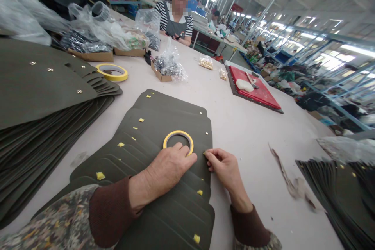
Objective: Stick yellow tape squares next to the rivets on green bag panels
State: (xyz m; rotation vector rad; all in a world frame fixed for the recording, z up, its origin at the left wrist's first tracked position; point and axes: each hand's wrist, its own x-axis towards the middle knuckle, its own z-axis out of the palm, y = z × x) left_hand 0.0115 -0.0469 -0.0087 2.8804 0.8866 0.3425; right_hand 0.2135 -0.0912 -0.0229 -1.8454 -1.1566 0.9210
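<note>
My left hand point(170, 166) rests fingers-curled on a yellow tape roll point(178, 136) that lies on a fanned row of dark olive panels point(164, 125). My right hand point(224, 166) pinches the right edge of one panel, fingertips pressed together at a small yellow tape tab. Several panels carry small yellow tabs point(100, 175) along their left and right edges.
A tall stack of olive panels point(43, 97) sits at left with a second yellow tape roll point(113, 72) behind it. Another stack point(342, 195) lies at right. A red mat point(258, 90), bagged hardware point(168, 64) and a seated person point(177, 15) are farther back.
</note>
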